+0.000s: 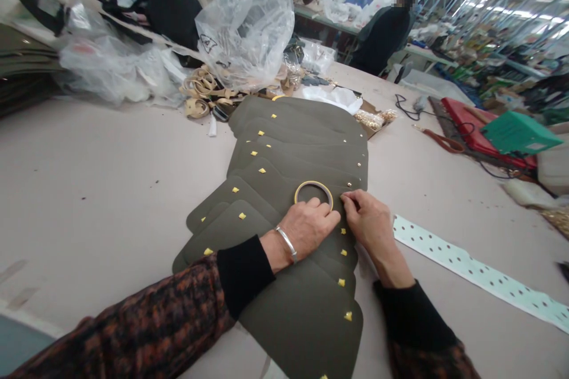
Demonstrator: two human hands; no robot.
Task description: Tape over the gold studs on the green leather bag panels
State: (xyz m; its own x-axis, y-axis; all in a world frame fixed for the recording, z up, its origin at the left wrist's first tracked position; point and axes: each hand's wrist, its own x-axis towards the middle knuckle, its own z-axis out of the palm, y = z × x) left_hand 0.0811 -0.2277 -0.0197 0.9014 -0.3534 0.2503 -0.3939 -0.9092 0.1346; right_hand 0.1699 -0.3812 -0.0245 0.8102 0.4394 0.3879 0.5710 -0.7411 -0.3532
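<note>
Dark green panels [302, 308] lie on tabletop [111, 201], overlapping in staggered rows, yellow tape pieces [341, 282] near edges. Panels look light, bendable, smooth; better lift 1 by outer edge with 2 hands, so layers do not slide. Left hand [306, 225]: fingers curled on near rim of tape roll [313, 183]. Right hand [367, 219]: fingers pinched narrow near panels' right edge; cannot tell what is between. Beyond: open box [370, 132], small gold-coloured pieces [377, 119] inside; transparent bag [249, 29], contents unclear.
</note>
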